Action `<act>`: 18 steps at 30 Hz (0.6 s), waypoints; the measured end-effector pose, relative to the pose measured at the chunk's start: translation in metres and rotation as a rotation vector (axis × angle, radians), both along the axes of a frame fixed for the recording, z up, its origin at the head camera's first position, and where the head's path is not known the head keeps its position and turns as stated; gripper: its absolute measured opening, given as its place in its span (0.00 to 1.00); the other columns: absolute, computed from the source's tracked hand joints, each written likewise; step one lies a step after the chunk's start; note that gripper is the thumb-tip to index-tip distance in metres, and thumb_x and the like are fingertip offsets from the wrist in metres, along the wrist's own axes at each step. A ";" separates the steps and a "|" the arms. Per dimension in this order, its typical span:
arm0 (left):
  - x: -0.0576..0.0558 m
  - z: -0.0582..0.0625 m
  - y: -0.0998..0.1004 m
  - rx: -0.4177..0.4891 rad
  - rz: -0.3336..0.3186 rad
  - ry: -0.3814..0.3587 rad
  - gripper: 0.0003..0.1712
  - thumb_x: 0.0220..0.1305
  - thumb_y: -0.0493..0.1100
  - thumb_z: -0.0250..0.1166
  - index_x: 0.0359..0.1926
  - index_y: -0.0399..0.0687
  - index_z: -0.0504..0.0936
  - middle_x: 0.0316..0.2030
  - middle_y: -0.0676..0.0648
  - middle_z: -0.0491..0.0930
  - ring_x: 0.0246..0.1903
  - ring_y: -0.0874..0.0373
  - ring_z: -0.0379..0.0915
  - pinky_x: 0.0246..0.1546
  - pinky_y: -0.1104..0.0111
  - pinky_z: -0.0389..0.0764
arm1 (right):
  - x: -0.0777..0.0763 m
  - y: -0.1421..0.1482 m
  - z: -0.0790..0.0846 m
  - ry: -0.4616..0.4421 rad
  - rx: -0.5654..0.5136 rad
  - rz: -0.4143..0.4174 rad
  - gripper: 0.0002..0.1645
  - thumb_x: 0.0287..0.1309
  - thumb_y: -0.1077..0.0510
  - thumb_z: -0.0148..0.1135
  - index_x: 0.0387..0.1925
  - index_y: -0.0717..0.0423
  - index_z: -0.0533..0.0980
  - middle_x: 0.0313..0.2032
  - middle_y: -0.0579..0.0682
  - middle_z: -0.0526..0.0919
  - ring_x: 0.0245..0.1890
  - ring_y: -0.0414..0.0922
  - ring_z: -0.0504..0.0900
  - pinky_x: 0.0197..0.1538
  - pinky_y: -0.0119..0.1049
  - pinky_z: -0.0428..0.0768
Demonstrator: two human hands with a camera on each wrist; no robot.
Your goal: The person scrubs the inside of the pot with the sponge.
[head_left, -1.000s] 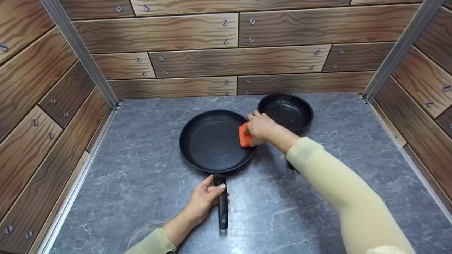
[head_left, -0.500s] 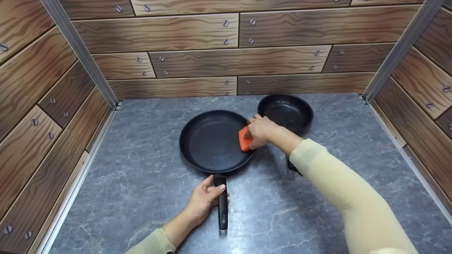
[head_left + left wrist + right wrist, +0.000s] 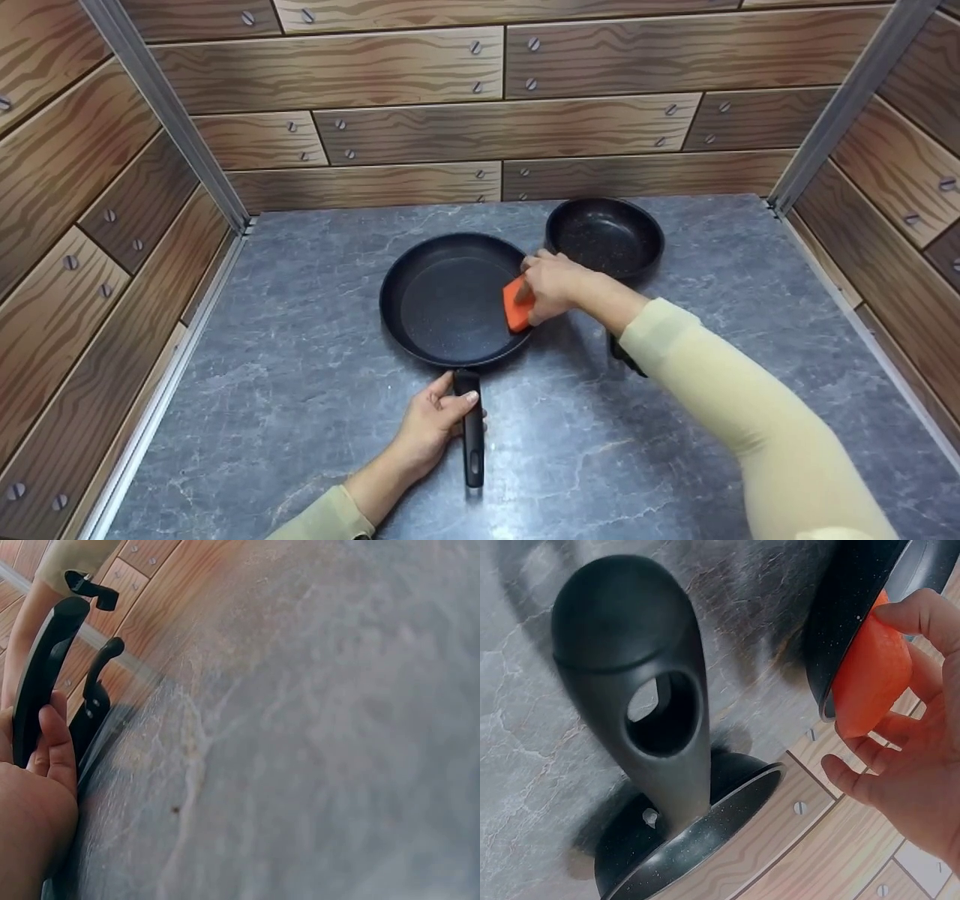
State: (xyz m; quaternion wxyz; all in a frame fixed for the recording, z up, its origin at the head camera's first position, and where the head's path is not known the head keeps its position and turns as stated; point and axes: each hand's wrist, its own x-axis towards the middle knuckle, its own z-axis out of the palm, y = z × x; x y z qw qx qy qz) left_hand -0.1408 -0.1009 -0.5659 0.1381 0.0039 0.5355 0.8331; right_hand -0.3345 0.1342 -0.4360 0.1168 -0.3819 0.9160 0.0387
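Note:
A large black frying pan (image 3: 446,311) sits mid-table in the head view, its handle pointing toward me. My left hand (image 3: 429,424) grips that handle (image 3: 472,446) near the pan, thumb on top; the left wrist view shows the fingers (image 3: 56,739) curled round it. In my right hand (image 3: 553,285) is an orange sponge (image 3: 516,306), held against the inner right side of the pan. Seen from the right wrist, the thumb and fingers pinch the sponge (image 3: 874,675) at the pan's rim (image 3: 827,706). Part of the sponge is hidden by the hand.
A smaller black frying pan (image 3: 606,238) stands behind the right forearm, which covers part of its handle (image 3: 626,356). That handle looms large in the right wrist view. Wood-print walls (image 3: 405,67) enclose the grey marbled table (image 3: 300,285) at the back and sides.
My right hand has slid the sponge along the pan's right inner side toward me, tilting it a little. The left hand and the pan have stayed in place.

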 end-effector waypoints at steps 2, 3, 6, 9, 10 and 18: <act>0.000 0.001 0.000 0.004 -0.001 -0.001 0.48 0.74 0.33 0.65 0.81 0.25 0.44 0.33 0.44 0.88 0.31 0.56 0.87 0.37 0.64 0.90 | 0.002 0.000 0.000 -0.005 -0.017 0.009 0.25 0.49 0.45 0.77 0.52 0.42 0.90 0.59 0.60 0.80 0.61 0.61 0.72 0.58 0.61 0.77; 0.000 0.001 0.000 0.005 -0.001 -0.002 0.48 0.74 0.33 0.65 0.81 0.25 0.43 0.33 0.44 0.88 0.31 0.56 0.87 0.37 0.64 0.90 | 0.003 0.000 0.000 -0.011 -0.028 0.013 0.25 0.48 0.46 0.77 0.51 0.42 0.90 0.60 0.61 0.80 0.62 0.62 0.72 0.58 0.62 0.77; 0.001 0.001 0.000 0.007 0.000 -0.003 0.49 0.74 0.34 0.65 0.81 0.24 0.43 0.32 0.45 0.87 0.30 0.56 0.87 0.37 0.65 0.90 | 0.006 0.000 0.000 -0.041 -0.045 0.017 0.25 0.48 0.47 0.77 0.52 0.42 0.90 0.61 0.60 0.79 0.63 0.63 0.72 0.60 0.62 0.76; 0.001 0.002 0.001 0.010 0.001 -0.002 0.47 0.74 0.33 0.65 0.80 0.25 0.45 0.32 0.45 0.87 0.30 0.56 0.87 0.36 0.65 0.90 | 0.009 -0.001 0.000 -0.072 -0.061 0.019 0.26 0.48 0.47 0.76 0.53 0.42 0.90 0.63 0.61 0.79 0.64 0.62 0.71 0.61 0.63 0.75; 0.001 0.002 0.001 0.012 0.001 -0.002 0.47 0.74 0.33 0.65 0.80 0.25 0.46 0.32 0.45 0.87 0.30 0.56 0.87 0.36 0.65 0.90 | 0.010 -0.001 0.000 -0.080 -0.065 0.022 0.27 0.48 0.47 0.76 0.54 0.43 0.90 0.63 0.61 0.78 0.65 0.62 0.72 0.62 0.62 0.75; 0.001 0.002 0.001 0.010 -0.004 -0.004 0.48 0.74 0.33 0.65 0.81 0.25 0.45 0.32 0.46 0.87 0.29 0.56 0.87 0.36 0.65 0.90 | 0.016 -0.002 -0.003 -0.161 -0.158 0.041 0.28 0.49 0.50 0.76 0.55 0.46 0.89 0.63 0.64 0.78 0.64 0.62 0.73 0.67 0.53 0.74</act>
